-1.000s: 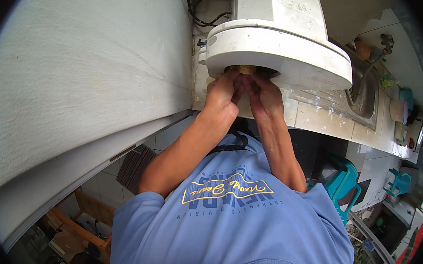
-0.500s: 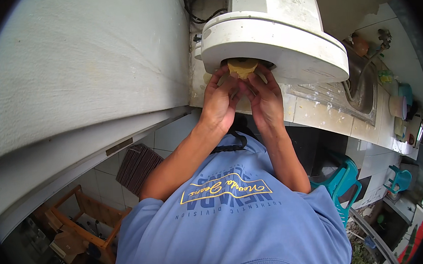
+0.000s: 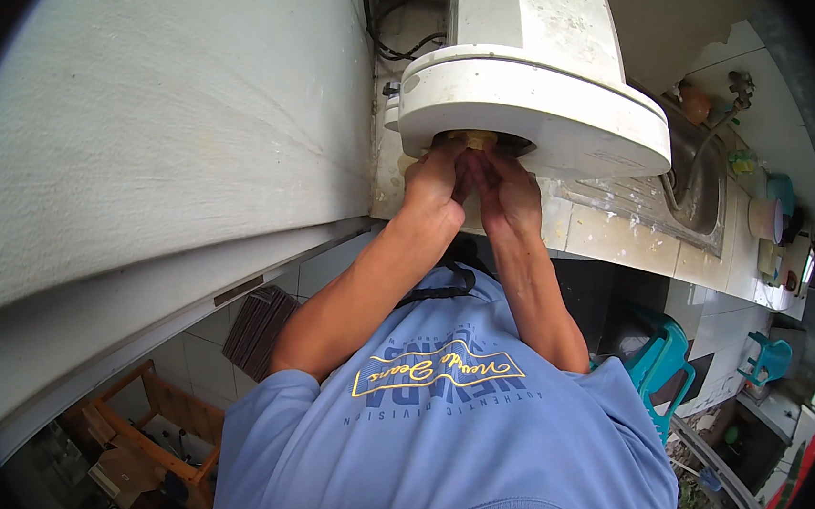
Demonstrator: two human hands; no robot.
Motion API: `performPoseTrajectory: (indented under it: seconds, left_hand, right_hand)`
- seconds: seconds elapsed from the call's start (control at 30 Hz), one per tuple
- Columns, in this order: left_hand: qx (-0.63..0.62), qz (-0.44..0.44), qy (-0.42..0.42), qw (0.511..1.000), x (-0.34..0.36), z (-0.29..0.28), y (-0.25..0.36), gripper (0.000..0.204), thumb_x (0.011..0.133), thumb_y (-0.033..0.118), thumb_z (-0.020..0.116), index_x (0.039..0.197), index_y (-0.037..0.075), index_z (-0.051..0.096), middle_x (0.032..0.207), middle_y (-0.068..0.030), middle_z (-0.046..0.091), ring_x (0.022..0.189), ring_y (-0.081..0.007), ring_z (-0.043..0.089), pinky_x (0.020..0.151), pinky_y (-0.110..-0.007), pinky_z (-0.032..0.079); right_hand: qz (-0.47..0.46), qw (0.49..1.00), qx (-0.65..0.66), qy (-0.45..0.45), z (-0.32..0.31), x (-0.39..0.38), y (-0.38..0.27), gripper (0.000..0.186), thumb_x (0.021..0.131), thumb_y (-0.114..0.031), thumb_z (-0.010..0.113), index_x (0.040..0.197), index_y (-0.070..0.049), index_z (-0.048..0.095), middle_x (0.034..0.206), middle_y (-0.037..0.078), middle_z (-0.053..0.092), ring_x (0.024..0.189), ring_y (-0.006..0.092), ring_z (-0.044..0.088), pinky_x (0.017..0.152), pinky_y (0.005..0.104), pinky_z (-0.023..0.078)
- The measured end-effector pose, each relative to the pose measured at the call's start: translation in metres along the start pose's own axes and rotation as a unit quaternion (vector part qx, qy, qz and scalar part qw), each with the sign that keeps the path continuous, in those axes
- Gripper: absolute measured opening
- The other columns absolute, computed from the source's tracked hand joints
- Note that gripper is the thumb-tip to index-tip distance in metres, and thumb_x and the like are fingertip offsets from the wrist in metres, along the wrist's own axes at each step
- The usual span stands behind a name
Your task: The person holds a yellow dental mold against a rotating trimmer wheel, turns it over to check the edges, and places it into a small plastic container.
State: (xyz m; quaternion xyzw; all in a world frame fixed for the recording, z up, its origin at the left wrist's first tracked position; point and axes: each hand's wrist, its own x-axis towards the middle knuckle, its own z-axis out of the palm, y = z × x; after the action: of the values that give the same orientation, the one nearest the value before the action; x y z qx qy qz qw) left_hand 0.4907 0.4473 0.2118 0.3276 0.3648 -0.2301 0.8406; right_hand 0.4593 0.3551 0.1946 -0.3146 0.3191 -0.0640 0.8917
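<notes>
Under the rounded front housing of a white machine (image 3: 529, 101), both my hands are raised close together. My left hand (image 3: 435, 178) and my right hand (image 3: 510, 189) have their fingers closed round a yellow, dough-like lump (image 3: 477, 140). The lump sits at the mouth of a dark opening (image 3: 517, 144) in the housing's underside. Only a small yellow part shows between the fingers; the rest is hidden by my hands and the housing. Its exact kind cannot be made out.
A white wall panel (image 3: 158, 130) runs close along the left. To the right are a tiled counter (image 3: 606, 224) and a metal sink (image 3: 699, 184) with a hose. Teal plastic chairs (image 3: 660, 359) stand lower right, a wooden frame (image 3: 157, 418) lower left. Black cables (image 3: 396, 50) lie behind the machine.
Both hands have pushed the yellow lump further up into the machine's opening, so less of it shows. The fingers are now bunched closer round it. The view has shifted slightly.
</notes>
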Motion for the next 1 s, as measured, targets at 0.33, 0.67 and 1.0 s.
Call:
performPoseTrajectory:
  seconds: [0.33,0.67,1.0]
  left_hand:
    - [0.165,0.142,-0.245,0.945,-0.048,-0.033,-0.005,0.043,0.091,0.005,0.066,0.128,0.003,0.046,0.112,-0.0075,0.061,0.107,-0.0151,0.058,0.096,-0.031,0.046]
    - [0.377,0.287,-0.274,0.837,-0.060,-0.004,-0.061,0.040,0.090,0.000,0.060,0.129,0.000,0.049,0.118,-0.0122,0.061,0.108,-0.0180,0.059,0.100,-0.033,0.046]
    - [0.401,0.580,-0.089,0.704,-0.103,0.012,-0.028,0.026,0.099,0.003,0.050,0.124,-0.003,0.055,0.111,-0.0145,0.065,0.101,-0.0191,0.063,0.097,-0.034,0.051]
  right_hand:
    - [-0.046,0.988,-0.083,-0.123,-0.018,-0.065,-0.035,0.049,0.091,-0.007,0.065,0.134,0.001,0.043,0.120,0.014,0.061,0.108,0.0227,0.063,0.092,0.0372,0.055]
    - [-0.149,0.954,-0.173,-0.193,-0.133,-0.063,-0.134,0.048,0.088,-0.009,0.071,0.128,0.005,0.047,0.110,0.016,0.064,0.102,0.0203,0.065,0.086,0.0344,0.057]
    - [-0.331,0.431,-0.839,-0.007,-0.334,0.022,-0.239,0.035,0.081,-0.016,0.072,0.116,-0.013,0.068,0.095,0.009,0.065,0.094,0.0273,0.063,0.076,0.0401,0.054]
